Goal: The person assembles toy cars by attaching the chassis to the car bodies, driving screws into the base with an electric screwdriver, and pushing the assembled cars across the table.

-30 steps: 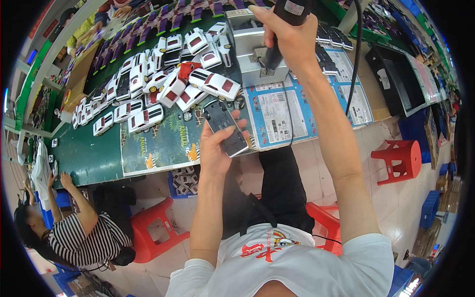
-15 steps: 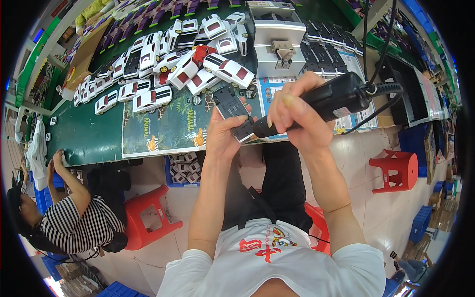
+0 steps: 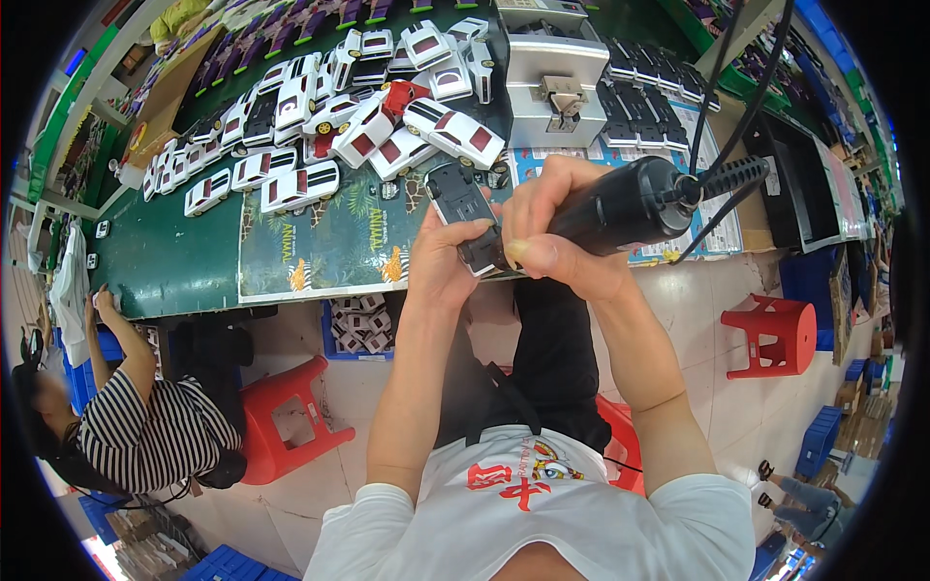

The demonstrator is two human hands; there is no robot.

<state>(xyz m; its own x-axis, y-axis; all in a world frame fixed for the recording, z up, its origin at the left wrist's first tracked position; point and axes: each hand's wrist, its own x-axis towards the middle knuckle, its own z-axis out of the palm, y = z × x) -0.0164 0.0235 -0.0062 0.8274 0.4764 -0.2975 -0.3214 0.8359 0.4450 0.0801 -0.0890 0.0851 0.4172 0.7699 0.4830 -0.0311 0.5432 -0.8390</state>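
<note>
A toy car (image 3: 459, 201) lies with its black underside up in my left hand (image 3: 438, 254), whose fingers are closed round it just above the table's near edge. My right hand (image 3: 552, 228) grips a black electric screwdriver (image 3: 620, 208) with a cord at its back end. The tool's tip is at the near end of the car's underside, mostly hidden by my fingers. Beyond my left hand, white toy cars (image 3: 453, 134) with dark red windows lie heaped on the table, and one red toy car (image 3: 401, 97) is among them.
A silver metal box (image 3: 554, 68) with a latch stands behind my hands. Rows of black car bases (image 3: 639, 114) lie to its right. Below the table's edge is a blue crate (image 3: 358, 326) of small cars. Another person (image 3: 160, 426) sits at left by a red stool (image 3: 295, 421).
The screwdriver has tilted more upright, and my right hand has come closer to the car and my left hand. The car stays in my left hand, almost in place.
</note>
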